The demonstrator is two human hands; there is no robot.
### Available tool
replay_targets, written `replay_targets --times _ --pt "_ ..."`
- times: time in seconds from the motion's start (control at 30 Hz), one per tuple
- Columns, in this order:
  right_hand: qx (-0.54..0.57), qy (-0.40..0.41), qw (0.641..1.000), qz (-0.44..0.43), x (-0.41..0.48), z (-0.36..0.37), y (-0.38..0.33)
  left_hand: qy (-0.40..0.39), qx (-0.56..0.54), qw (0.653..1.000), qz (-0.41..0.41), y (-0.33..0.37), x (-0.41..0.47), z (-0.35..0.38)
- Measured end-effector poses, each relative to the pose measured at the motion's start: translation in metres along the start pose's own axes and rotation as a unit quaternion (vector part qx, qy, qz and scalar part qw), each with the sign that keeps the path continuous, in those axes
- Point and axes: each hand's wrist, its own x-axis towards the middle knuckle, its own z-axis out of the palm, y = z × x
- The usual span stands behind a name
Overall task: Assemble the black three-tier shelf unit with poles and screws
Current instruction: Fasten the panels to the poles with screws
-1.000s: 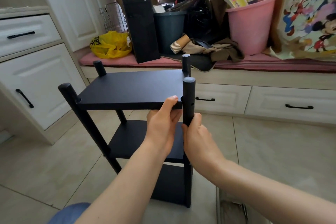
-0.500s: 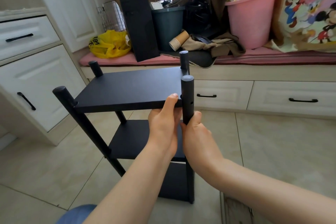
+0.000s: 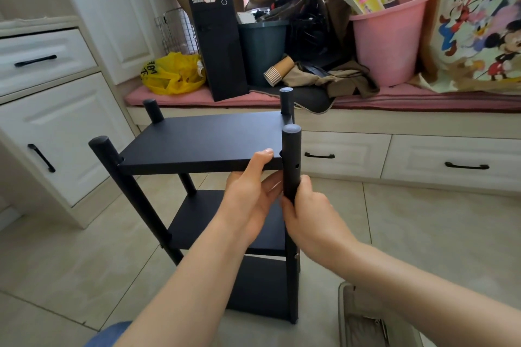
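Gripping the near-right round black pole (image 3: 292,155) just below the top board (image 3: 203,141), the right hand (image 3: 313,214) curls around it, while the left hand (image 3: 248,197) pinches that board's front edge, thumb above and fingers beneath. The black three-tier shelf unit (image 3: 214,220) stands upright on the beige tiled floor (image 3: 423,234); beyond it a pink plastic bucket (image 3: 389,45) sits on a cushioned bench (image 3: 423,100).

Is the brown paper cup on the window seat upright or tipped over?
Tipped over: the brown paper cup lies on its side, wide end pointing left, beside the crumpled tan cloth.
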Motion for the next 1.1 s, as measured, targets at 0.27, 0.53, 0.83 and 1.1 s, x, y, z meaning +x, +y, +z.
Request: replay_targets --times 0.27,0.53,0.83,1.1 --pt "0.086 -0.043 0.995 0.024 0.051 -0.044 0.035 -0.102 -0.001 0.994 -0.033 0.008 -0.005 -0.020" --pt "0.133 -0.016 0.991 0.004 0.085 -0.036 0.040 -0.169 0.037 0.981 -0.091 0.024 -0.010 -0.046" --pt "0.186 -0.016 0.982 0.001 0.085 -0.032 0.036 -0.119 0.051 0.990 -0.062 0.051 -0.001 -0.063" --pt "0.212 0.065 0.975 0.024 0.079 -0.025 0.029 -0.094 0.088 0.991 -0.031 0.058 -0.011 -0.057"
